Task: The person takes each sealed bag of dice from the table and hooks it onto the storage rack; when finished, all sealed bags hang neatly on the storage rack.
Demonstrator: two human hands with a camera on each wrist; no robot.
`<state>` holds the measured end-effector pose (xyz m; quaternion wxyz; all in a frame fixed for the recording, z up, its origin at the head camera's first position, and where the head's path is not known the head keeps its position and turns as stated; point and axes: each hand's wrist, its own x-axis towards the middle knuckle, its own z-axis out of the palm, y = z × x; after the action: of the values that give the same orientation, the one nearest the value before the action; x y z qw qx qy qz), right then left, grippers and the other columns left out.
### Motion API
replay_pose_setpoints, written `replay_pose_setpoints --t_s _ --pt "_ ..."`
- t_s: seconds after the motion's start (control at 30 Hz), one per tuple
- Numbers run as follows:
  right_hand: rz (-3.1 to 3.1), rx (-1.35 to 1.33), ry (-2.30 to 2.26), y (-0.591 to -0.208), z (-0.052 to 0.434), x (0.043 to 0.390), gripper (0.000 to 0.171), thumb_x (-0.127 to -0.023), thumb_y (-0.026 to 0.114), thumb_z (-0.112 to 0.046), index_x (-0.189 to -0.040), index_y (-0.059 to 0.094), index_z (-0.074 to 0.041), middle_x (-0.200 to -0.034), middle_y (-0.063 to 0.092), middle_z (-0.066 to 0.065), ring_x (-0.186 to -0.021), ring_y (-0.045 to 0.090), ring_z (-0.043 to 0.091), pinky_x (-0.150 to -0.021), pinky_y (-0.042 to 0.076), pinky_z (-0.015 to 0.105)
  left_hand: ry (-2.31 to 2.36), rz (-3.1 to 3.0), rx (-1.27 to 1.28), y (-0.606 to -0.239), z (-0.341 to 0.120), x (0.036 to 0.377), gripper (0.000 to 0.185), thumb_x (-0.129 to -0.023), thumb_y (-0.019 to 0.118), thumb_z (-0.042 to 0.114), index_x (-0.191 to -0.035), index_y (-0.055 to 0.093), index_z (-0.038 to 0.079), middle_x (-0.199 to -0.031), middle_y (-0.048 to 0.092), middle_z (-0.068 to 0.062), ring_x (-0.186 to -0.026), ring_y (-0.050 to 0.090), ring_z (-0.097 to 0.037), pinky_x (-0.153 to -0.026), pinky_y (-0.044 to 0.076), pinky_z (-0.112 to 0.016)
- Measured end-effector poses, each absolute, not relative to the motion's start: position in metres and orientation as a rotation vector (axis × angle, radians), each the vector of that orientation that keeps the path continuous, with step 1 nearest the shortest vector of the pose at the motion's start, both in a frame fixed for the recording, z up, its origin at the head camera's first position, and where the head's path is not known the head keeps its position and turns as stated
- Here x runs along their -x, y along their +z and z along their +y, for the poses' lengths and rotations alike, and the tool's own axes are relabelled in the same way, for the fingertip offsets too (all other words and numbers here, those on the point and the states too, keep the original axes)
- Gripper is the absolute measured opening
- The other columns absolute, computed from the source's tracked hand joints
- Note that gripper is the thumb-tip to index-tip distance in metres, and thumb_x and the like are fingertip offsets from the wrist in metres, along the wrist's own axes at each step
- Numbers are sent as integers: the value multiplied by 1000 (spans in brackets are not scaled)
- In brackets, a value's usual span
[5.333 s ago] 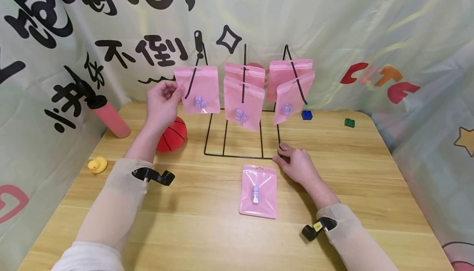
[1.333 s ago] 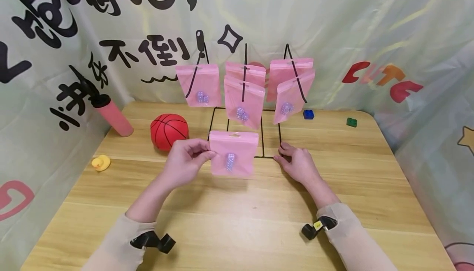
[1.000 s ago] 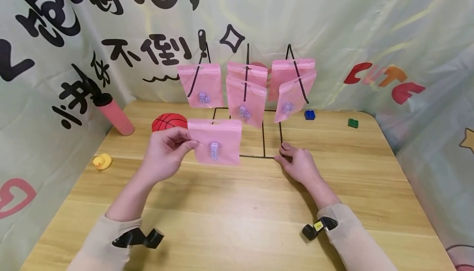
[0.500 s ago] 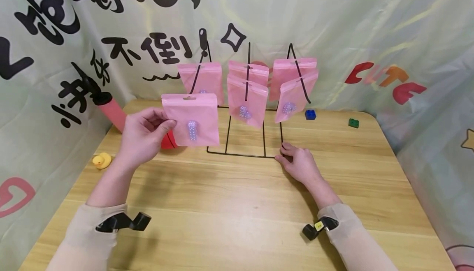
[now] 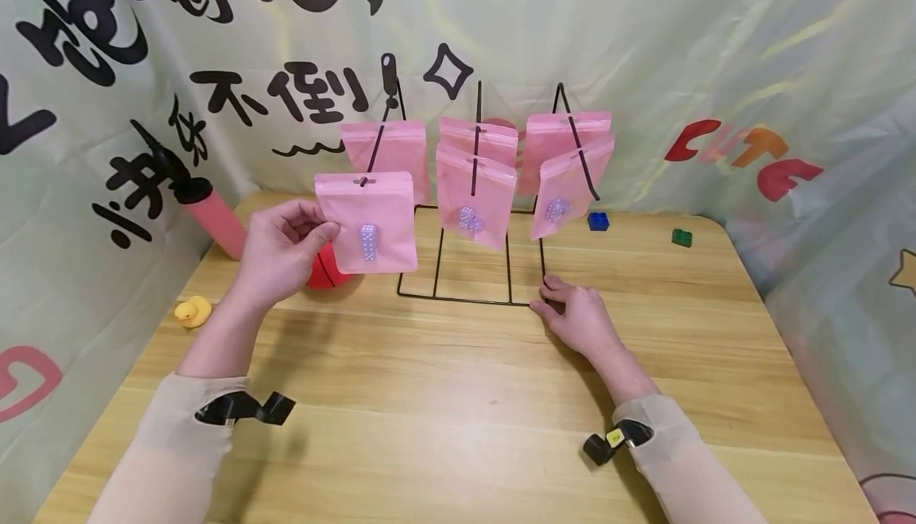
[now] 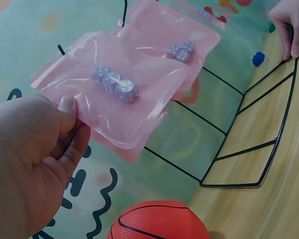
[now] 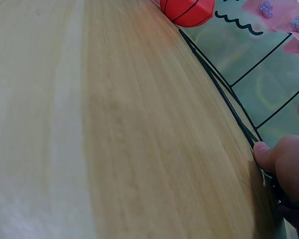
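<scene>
In the head view my left hand [image 5: 282, 250] pinches the left edge of a pink zip bag [image 5: 390, 246] between thumb and fingers. Purple dice [image 6: 113, 84] show inside it. The bag's hang hole is at the tip of the left prong [image 5: 375, 146] of a black wire rack [image 5: 465, 300]; in the left wrist view a black tip sticks out by the bag's top edge. Behind it another pink bag [image 5: 401, 146] hangs on that prong. My right hand [image 5: 576, 317] grips the front right corner of the rack's base, its thumb [image 7: 263, 152] against the wire.
More pink bags [image 5: 475, 198] hang from the middle and right prongs. A red basketball [image 6: 157, 221] sits left of the rack, partly behind the held bag. A pink pump bottle [image 5: 215, 218], yellow duck [image 5: 193, 312], blue brick [image 5: 598, 221] and green brick [image 5: 682, 237] stand around the table.
Earlier the left hand held another bag on the left prong while this one lay on the table. Since then it has lifted this bag up and left to the prong tip. The right hand stays put.
</scene>
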<state>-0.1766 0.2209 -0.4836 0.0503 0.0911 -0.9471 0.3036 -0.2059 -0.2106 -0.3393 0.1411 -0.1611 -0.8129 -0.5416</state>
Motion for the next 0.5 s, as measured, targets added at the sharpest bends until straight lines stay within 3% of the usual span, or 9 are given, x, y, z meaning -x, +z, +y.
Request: replay_pose_setpoints --t_s 0.5 --pt "-2881 -287 929 -484 221 176 44 -99 78 -24 -131 70 6 -143 61 23 -132 58 45 -111 45 59 -1562 -2367 415 -345 -204 229 11 -98 75 2 -102 72 -8 -92 72 -12 -78 67 -16 -71 56 -19"
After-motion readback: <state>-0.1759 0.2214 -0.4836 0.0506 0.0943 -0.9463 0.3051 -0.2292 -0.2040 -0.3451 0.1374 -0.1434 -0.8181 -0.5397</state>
